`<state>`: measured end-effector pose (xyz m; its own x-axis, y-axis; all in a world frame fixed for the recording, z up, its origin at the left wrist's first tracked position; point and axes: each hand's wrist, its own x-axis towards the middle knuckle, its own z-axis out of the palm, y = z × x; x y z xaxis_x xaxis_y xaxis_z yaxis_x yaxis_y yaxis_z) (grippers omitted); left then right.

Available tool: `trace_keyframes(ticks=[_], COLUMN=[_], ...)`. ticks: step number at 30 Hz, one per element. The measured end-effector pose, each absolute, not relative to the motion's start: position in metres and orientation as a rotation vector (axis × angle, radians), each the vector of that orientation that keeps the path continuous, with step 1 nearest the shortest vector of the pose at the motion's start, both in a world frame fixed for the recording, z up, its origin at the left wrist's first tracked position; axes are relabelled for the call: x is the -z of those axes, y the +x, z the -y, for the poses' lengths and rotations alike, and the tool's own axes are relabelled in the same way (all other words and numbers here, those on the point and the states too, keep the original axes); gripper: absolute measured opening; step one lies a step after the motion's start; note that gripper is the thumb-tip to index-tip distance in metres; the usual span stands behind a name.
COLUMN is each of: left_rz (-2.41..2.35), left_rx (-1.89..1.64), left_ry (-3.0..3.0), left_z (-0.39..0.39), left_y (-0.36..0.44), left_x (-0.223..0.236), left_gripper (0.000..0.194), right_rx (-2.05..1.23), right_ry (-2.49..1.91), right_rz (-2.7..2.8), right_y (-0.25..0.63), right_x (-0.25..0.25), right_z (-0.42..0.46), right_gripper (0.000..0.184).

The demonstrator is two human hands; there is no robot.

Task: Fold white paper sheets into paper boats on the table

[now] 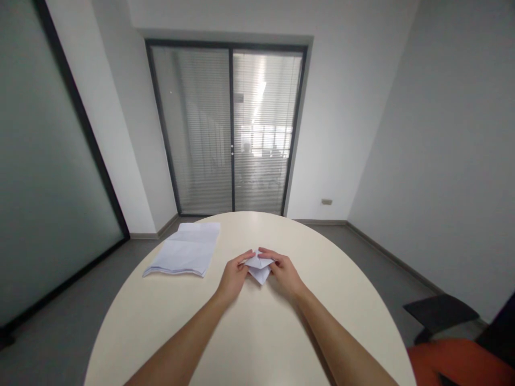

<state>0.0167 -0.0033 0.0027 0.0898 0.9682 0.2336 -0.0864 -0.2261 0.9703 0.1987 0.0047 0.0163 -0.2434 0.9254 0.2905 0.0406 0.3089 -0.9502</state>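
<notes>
A small folded piece of white paper [260, 272] is held just above the middle of the pale table [257, 332]. It has a pointed lower corner and layered flaps above. My left hand [234, 273] is closed on its left side, with thumb and fingers pinching the edge. On the opposite side my right hand [285, 272] pinches the right edge in the same way. Fingers of both hands cover part of the upper flaps. Left of my hands lies a stack of white paper sheets [185, 249] with creases across it.
The table has a rounded far edge. A chair with an orange seat [458, 362] and a black armrest [440, 313] stands at the lower right. Beyond the table are glass doors [231, 128] with blinds, and a frosted glass panel [44, 161] is on the left.
</notes>
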Motion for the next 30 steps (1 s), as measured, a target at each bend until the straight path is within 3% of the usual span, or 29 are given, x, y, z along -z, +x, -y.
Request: trace_keyframes(ticks=[6,11,21,27,30], left_rz=[-0.945,-0.897,-0.914,-1.037,-1.053], left_rx=[-1.320,-1.325,-1.309,-1.294,-1.293], left_ry=[1.192,1.143,1.291,1.279,1.286], left_z=[0.0064,0.0109,0.0056,0.0058,0.0090], left_y=[0.0162,0.0159,0.0189,0.0188,0.0193], left_x=[-0.0091,-0.0132,-0.0072,-0.0078,-0.0112], left_gripper=[0.034,0.036,0.054,0.045,0.044], right_rx=[-1.400,-1.398,-1.293,-1.246,-1.260], right_ry=[-0.798,-0.780,-0.742,-0.814,-0.833], right_rz=[1.409,1.418,1.436,1.478,1.480], right_y=[0.2056,0.2077,0.2049,0.2031,0.2029], right_x=[-0.0247,-0.0248,-0.0205,-0.0175,-0.0165], right_z=[-0.0031,-0.0017,-0.0064,-0.0093,-0.0096], right_gripper=[0.034,0.038,0.073,0.050,0.048])
